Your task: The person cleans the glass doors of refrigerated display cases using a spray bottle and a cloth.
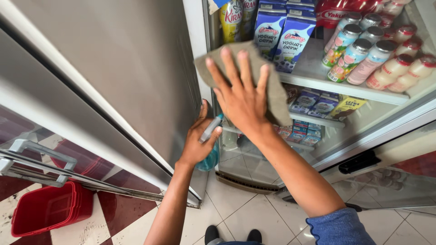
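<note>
My right hand is spread flat, pressing a grey-brown cloth against the glass door of a drinks fridge. Lower down, my left hand grips a teal spray bottle by its neck and trigger, close to the fridge's left door frame. Behind the glass, blue and white drink cartons stand on the upper shelf next to several small bottles with silver and red caps. Smaller cartons sit on the shelf below.
A tall grey metal cabinet side stands left of the fridge. A stack of red baskets rests on the red and white tiled floor at the lower left, under a metal rail. My shoes show at the bottom edge.
</note>
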